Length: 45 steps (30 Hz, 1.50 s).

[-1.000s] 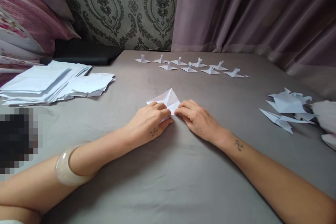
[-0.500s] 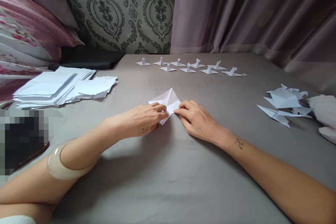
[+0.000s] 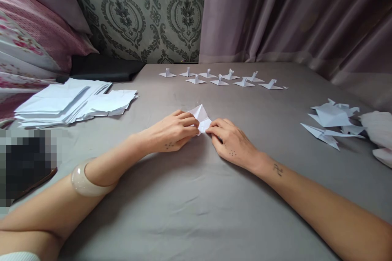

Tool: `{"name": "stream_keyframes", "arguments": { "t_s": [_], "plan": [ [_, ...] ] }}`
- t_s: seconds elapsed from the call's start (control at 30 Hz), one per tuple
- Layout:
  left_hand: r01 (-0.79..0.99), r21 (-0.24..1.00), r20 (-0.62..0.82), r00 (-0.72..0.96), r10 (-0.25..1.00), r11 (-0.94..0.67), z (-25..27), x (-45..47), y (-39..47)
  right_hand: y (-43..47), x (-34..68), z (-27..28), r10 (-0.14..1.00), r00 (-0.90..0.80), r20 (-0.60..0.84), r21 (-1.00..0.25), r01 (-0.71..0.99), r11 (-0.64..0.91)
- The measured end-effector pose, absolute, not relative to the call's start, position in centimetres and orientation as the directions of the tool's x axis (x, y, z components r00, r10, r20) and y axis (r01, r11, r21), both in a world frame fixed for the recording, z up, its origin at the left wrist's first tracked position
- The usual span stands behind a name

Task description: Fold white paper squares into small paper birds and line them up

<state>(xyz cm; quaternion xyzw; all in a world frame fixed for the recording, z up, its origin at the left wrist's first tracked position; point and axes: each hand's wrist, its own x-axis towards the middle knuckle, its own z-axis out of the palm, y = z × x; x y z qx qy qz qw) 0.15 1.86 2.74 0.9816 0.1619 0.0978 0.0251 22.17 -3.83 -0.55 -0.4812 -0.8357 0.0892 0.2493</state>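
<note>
A small creased sheet of white paper (image 3: 202,115) is between my hands, just above the grey cloth surface (image 3: 196,212). My left hand (image 3: 176,131) bends over its left side, with the fingers closed on the paper and covering part of it. On the right corner, my right hand (image 3: 231,138) pinches the paper between thumb and forefinger. One pointed corner of the sheet faces away from me, with fold lines running from it. The near lower edge is partly hidden by the left fingers.
Several folded paper birds (image 3: 219,80) stand in two rows at the back. On the left lies a stack of white paper (image 3: 61,98), near a black folded item (image 3: 107,67). More folded paper pieces (image 3: 332,114) sit at right, beside a whitish bundle (image 3: 378,132).
My left hand has shifted slightly right and away from me, covering the paper's left corner. The paper's lower point, which stuck out before, now looks folded up. My right hand has barely moved.
</note>
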Motion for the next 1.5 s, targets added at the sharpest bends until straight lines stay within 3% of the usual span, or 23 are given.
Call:
{"name": "stream_keyframes", "arguments": {
  "t_s": [0.27,0.53,0.7,0.9,1.2,1.5],
  "plan": [
    [0.388,0.065,0.251,0.885,0.391,-0.919,1.7,2.5,2.8,-3.1,22.3,-0.4,0.946,-0.191,0.263,-0.620,0.718,0.317],
    [0.533,0.023,0.435,0.757,0.488,-0.846,0.4,3.1,3.0,-2.8,22.5,0.0,0.975,-0.146,0.169,-0.695,0.684,0.223],
    [0.498,0.045,0.317,0.815,0.485,-0.866,0.2,2.9,2.8,-2.7,22.3,0.5,0.983,-0.103,0.149,-0.753,0.633,0.180],
    [0.374,0.116,0.255,0.884,0.392,-0.920,0.2,2.0,2.3,-2.4,22.4,-0.1,0.974,-0.112,0.198,-0.739,0.636,0.223],
    [0.358,0.266,0.252,0.870,0.423,-0.895,0.6,1.6,1.6,-2.1,23.0,0.2,0.961,-0.203,0.187,-0.710,0.648,0.275],
    [0.351,0.248,0.240,0.880,0.409,-0.903,0.7,1.5,1.9,-1.4,22.8,-0.1,0.985,-0.103,0.141,-0.728,0.663,0.174]
  ]
}}
